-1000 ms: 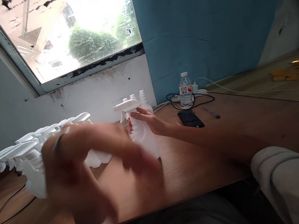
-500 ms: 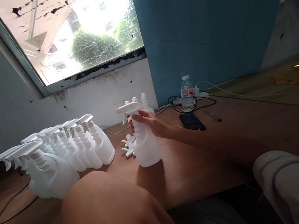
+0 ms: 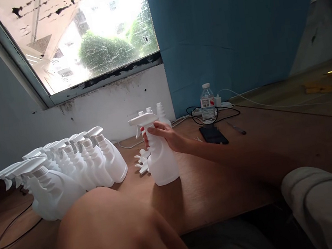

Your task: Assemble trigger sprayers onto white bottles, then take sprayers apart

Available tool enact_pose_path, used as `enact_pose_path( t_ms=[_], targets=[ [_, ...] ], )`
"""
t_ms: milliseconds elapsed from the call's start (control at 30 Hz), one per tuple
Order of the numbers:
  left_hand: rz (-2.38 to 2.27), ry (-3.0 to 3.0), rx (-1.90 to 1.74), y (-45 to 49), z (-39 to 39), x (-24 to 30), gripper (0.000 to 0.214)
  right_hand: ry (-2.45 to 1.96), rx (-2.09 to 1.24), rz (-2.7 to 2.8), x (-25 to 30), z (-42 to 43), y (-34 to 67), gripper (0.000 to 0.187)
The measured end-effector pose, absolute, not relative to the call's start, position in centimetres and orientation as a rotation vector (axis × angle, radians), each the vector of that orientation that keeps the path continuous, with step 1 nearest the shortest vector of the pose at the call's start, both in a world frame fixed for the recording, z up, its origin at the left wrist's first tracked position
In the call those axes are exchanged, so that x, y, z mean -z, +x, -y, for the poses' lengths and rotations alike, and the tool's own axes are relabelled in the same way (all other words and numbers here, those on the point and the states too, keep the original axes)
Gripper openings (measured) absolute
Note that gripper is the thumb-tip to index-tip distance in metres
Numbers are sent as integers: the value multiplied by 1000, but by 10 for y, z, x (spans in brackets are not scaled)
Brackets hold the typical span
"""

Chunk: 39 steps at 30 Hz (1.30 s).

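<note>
My right hand (image 3: 164, 135) was wrapped around the neck of the spray bottle (image 3: 163, 166), which stood upright on the tabletop (image 3: 228, 173) just beside the loose trigger heads (image 3: 142, 163). My left hand (image 3: 113, 235) filled the near view, too close and blurred for me to tell whether it was open or closed. Held so high up, the light bottle could have tipped, I judged, and knocked over the leaning row of bottles (image 3: 76, 170) nearby.
</note>
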<state>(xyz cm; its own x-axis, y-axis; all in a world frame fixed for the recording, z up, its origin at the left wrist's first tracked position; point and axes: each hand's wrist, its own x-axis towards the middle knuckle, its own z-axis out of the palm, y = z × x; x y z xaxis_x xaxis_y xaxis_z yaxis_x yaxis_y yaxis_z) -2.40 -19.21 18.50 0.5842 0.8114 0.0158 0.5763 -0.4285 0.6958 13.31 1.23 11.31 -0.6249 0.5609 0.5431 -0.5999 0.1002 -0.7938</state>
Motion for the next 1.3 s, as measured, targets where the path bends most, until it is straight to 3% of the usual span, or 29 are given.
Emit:
enact_pose_path(
  t_ms=[133, 333, 633, 933, 1100, 1300],
  targets=[
    [-820, 2674, -614, -20, 165, -214, 33, 139, -1751, 1483, -110, -16, 135, 24],
    [-1232, 2817, -1343, -28, 101, -224, 36, 109, -1665, 1528, -109, -18, 134, 25],
    [-1419, 2774, -1233, -33, 55, -209, 27, -23, -1583, 1537, -112, -14, 132, 38],
    [-1416, 2794, -1232, -33, 58, -210, 19, 29, -1620, 1571, -111, -14, 134, 34],
    [-1384, 2790, -1240, -31, 58, -210, 19, 1, -1541, 1569, -112, -11, 131, 32],
    [-1367, 2672, -1191, -39, 58, -211, 27, 33, -1723, 1757, -122, -27, 141, 34]
  ],
)
